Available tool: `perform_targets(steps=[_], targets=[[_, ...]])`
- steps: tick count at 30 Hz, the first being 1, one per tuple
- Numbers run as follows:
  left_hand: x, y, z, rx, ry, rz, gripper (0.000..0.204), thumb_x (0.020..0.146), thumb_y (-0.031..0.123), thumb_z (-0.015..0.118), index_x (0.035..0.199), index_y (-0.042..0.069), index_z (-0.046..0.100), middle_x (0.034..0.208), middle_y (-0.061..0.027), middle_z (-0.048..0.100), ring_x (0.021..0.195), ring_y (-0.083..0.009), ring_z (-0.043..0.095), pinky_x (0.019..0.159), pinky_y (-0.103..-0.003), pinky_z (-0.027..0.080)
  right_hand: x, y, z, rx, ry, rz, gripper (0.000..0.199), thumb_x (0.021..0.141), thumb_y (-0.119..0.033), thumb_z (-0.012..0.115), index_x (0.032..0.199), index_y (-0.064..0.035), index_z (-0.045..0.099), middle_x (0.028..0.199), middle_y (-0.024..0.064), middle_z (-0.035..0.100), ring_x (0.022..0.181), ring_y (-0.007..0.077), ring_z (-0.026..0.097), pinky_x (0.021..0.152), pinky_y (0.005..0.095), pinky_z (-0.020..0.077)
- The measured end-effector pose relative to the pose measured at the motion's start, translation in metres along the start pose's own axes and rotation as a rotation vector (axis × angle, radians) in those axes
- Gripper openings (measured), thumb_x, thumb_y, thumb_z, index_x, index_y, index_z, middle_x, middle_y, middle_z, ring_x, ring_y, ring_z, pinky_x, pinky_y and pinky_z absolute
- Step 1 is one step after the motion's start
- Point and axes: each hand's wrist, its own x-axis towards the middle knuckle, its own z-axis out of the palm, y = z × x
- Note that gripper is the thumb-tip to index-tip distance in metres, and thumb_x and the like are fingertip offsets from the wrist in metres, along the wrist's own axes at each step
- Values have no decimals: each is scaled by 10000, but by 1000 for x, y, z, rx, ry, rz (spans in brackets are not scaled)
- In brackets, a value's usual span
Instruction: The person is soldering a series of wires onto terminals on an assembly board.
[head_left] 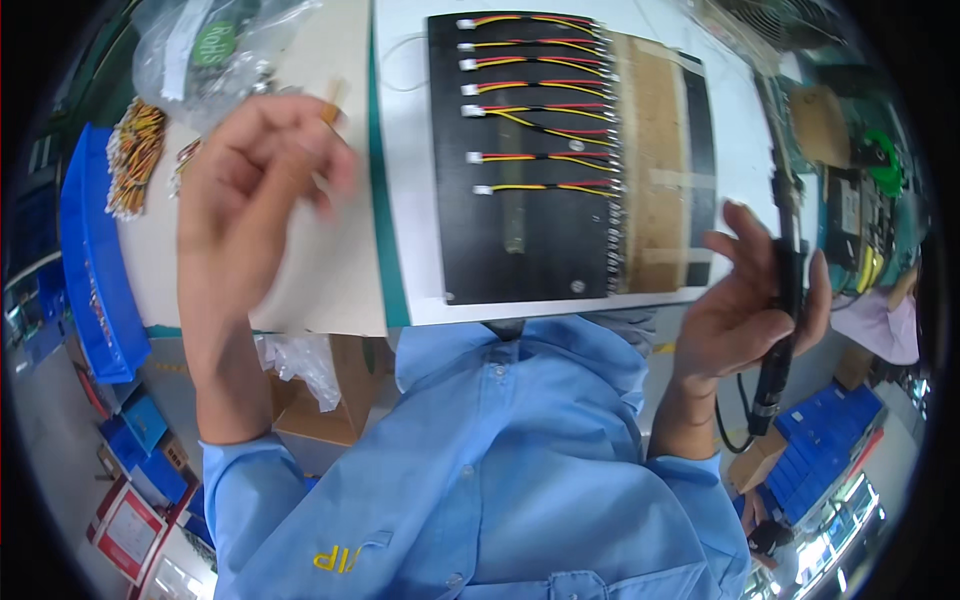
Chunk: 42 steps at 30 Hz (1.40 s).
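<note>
Two bare hands show over one worktop (410, 270). The one black board (540, 250) lies between them, to the right of the left hand (265, 190) and to the left of the right hand (755, 300), touched by neither. Seven white connectors stand in a column on it, with red, yellow and black wires (545, 157) running right to the board's row of metal contacts; near the fifth connector the wires overlap, so an eighth set may be there. One tan strip (655, 170) lies along the board's right part.

The right hand is closed around one black pen-shaped tool (785, 330) with a cable. The left hand's fingers are curled toward the thumb, with one small tan-orange piece (331, 108) at the tips; blur means I cannot tell whether they grip it. Left of that hand are one wire heap (137, 155) and one long blue tray (90, 230); beyond it lies one clear plastic bag (185, 80).
</note>
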Motion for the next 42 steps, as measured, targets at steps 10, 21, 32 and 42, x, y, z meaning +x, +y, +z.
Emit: perform_targets(steps=[10,21,32,42], targets=[[-52,23,107,-255,-402,-35,107,946,77,559,970,-27,551,821,-67,624,697,-83,575,645,-209,443,-4,-35,10,208,-352,-9,433,775,39,716,1114,16,448,875,195,678,773,198,692,641,268,541],[-58,18,115,-283,-368,-46,83,946,55,552,944,-27,569,825,-100,658,739,-86,599,668,-210,481,-7,-28,-3,300,-387,139,488,815,26,700,1172,9,368,875,169,686,758,141,675,546,197,482],[-60,20,120,-335,-280,-182,118,964,122,534,944,9,559,812,-105,673,667,-67,566,577,-183,420,2,-33,-11,123,-453,20,486,802,50,696,1169,15,380,951,212,668,813,197,683,702,272,554],[-71,18,121,-195,-218,28,83,937,36,569,971,-39,559,839,-78,630,756,-78,573,657,-206,450,-12,-34,-4,315,-418,176,450,795,85,678,1139,10,398,866,160,657,777,167,671,668,277,555]])
